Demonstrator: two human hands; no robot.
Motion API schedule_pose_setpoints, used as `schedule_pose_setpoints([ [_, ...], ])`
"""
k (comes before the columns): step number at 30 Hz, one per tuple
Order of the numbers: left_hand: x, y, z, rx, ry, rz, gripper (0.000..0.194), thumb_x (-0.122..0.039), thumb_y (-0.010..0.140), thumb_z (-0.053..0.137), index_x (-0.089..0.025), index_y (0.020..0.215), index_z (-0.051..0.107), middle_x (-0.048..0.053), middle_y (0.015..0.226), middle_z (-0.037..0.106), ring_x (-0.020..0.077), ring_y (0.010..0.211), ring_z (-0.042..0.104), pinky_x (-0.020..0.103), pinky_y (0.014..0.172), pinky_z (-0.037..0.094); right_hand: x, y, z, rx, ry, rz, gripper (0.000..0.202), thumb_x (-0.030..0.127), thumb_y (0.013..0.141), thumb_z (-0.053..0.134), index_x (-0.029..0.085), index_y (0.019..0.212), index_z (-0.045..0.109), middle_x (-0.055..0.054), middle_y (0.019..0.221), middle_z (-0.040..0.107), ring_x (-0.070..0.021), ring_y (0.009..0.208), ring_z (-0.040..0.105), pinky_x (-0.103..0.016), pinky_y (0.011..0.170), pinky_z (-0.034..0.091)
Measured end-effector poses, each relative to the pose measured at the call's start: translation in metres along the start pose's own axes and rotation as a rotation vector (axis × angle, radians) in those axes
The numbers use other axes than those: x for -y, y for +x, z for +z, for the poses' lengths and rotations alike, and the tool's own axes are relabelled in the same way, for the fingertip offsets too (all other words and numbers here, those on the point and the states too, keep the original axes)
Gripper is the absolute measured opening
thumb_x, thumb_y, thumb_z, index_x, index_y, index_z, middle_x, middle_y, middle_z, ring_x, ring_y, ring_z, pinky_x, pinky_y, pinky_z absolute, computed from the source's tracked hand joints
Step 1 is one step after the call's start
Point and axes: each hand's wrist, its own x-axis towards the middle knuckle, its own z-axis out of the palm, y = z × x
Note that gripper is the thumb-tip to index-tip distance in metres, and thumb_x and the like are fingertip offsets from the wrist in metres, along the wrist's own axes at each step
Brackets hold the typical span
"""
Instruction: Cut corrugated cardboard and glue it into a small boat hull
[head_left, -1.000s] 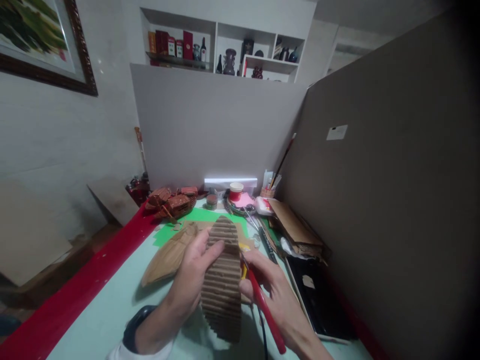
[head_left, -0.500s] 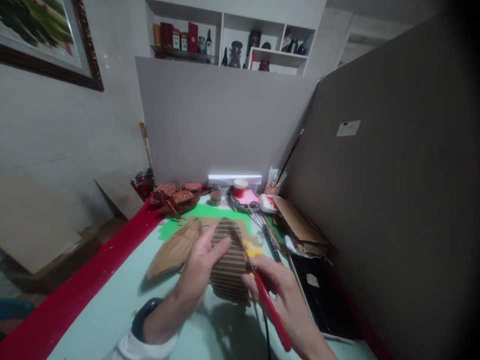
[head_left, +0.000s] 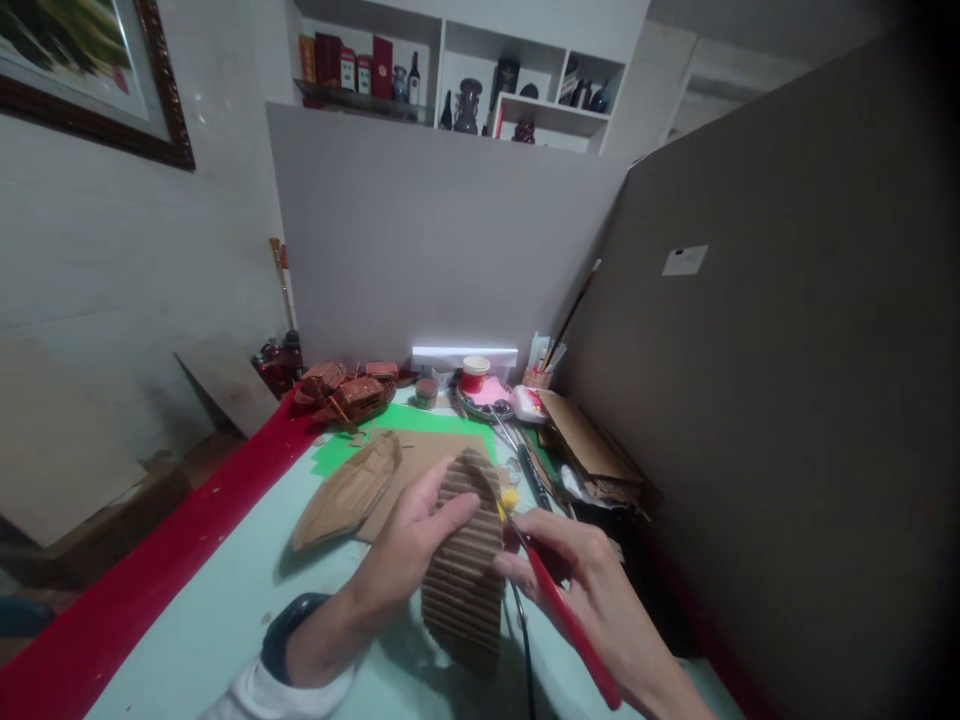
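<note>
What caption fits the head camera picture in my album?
Left hand holds a corrugated cardboard piece; right hand holds a red-handled tool.

My cardboard [head_left: 459, 590]: ribbed, matt, rough | my tool handle [head_left: 571, 620]: smooth, looks plastic to me | green sheet [head_left: 420, 420]: matt paper | hull [head_left: 349, 495]: creased, matt | table [head_left: 225, 620]: smooth
</note>
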Motion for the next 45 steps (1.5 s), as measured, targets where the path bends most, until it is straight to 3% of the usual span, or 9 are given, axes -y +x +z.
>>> schedule_pose_setpoints([
  [9, 0.002, -0.007, 0.009, 0.091, 0.239, 0.029, 0.030, -0.033, 0.097, 0.059, -0.028, 0.127, 0.061, 0.002, 0.123, 0.069, 0.0210, 0.114, 0.062, 0.036, 0.100, 0.044, 0.005, -0.010, -0.006, -0.010, -0.031, 0.040, 0.051, 0.061, 0.090, 0.058, 0.022, 0.065, 0.036, 0.004, 0.067, 0.042, -0.0139, 0.063, 0.036, -0.026, 0.057, 0.027],
  [22, -0.019, -0.024, 0.011, 0.251, 0.298, -0.169, 0.042, -0.032, 0.088, 0.070, -0.032, 0.129, 0.066, -0.001, 0.127, 0.070, 0.0243, 0.122, 0.059, 0.034, 0.105, 0.039, 0.014, -0.052, -0.024, 0.024, -0.121, 0.060, 0.047, 0.053, 0.092, 0.061, 0.019, 0.063, 0.049, 0.004, 0.063, 0.044, -0.0124, 0.058, 0.040, -0.025, 0.056, 0.031],
  [28, -0.036, -0.026, 0.008, 0.339, 0.438, -0.164, 0.037, -0.030, 0.087, 0.068, -0.031, 0.124, 0.068, 0.001, 0.113, 0.072, 0.0241, 0.110, 0.060, 0.034, 0.098, 0.042, 0.013, -0.075, -0.031, -0.025, -0.120, 0.001, 0.037, 0.040, 0.094, 0.062, 0.019, 0.064, 0.056, 0.003, 0.061, 0.050, -0.0118, 0.055, 0.043, -0.025, 0.054, 0.033],
  [31, -0.043, -0.029, 0.011, 0.411, 0.452, -0.284, 0.024, -0.025, 0.083, 0.070, -0.026, 0.107, 0.069, -0.001, 0.099, 0.068, 0.0204, 0.096, 0.060, 0.028, 0.085, 0.045, 0.012, -0.089, -0.038, -0.168, 0.004, 0.018, 0.027, 0.042, 0.092, 0.062, 0.021, 0.075, 0.065, 0.000, 0.066, 0.058, -0.0142, 0.057, 0.050, -0.025, 0.054, 0.037],
  [33, -0.046, -0.030, 0.017, 0.489, 0.441, -0.374, 0.019, -0.020, 0.078, 0.072, -0.025, 0.095, 0.064, -0.004, 0.085, 0.063, 0.0174, 0.083, 0.058, 0.024, 0.073, 0.044, 0.014, -0.094, -0.040, -0.250, 0.204, 0.088, 0.029, 0.047, 0.093, 0.058, 0.021, 0.082, 0.066, 0.002, 0.062, 0.054, -0.0122, 0.048, 0.043, -0.025, 0.045, 0.032],
  [36, -0.046, -0.027, 0.029, 0.597, 0.543, -0.399, 0.028, -0.020, 0.070, 0.080, -0.026, 0.089, 0.060, -0.006, 0.076, 0.058, 0.0164, 0.074, 0.053, 0.022, 0.064, 0.040, 0.022, -0.089, -0.034, -0.139, 0.428, 0.177, 0.028, 0.049, 0.091, 0.061, 0.021, 0.090, 0.064, 0.006, 0.058, 0.046, -0.0083, 0.041, 0.031, -0.023, 0.038, 0.024],
  [41, -0.054, -0.014, 0.034, 0.688, 0.742, -0.248, 0.025, -0.033, 0.069, 0.083, -0.025, 0.088, 0.070, -0.002, 0.084, 0.066, 0.0220, 0.086, 0.060, 0.026, 0.074, 0.045, 0.030, -0.067, -0.019, 0.022, 0.256, 0.046, 0.024, 0.037, 0.089, 0.065, 0.018, 0.076, 0.059, 0.002, 0.070, 0.052, -0.0119, 0.061, 0.045, -0.024, 0.056, 0.039],
  [43, -0.066, -0.016, 0.026, 0.582, 0.775, -0.141, 0.020, -0.033, 0.073, 0.081, -0.025, 0.090, 0.072, -0.001, 0.085, 0.069, 0.0219, 0.084, 0.063, 0.027, 0.074, 0.047, 0.027, -0.060, -0.015, 0.023, 0.333, 0.092, 0.024, 0.039, 0.092, 0.061, 0.020, 0.079, 0.056, 0.005, 0.063, 0.048, -0.0098, 0.052, 0.042, -0.022, 0.048, 0.037],
  [45, -0.078, -0.028, 0.016, 0.251, 0.830, 0.049, 0.017, -0.032, 0.079, 0.077, -0.027, 0.095, 0.074, 0.001, 0.092, 0.073, 0.0210, 0.086, 0.065, 0.026, 0.079, 0.047, 0.024, -0.053, -0.011, -0.016, 0.453, 0.172, 0.027, 0.044, 0.091, 0.062, 0.021, 0.081, 0.053, 0.008, 0.052, 0.042, -0.0078, 0.039, 0.036, -0.020, 0.038, 0.031],
])
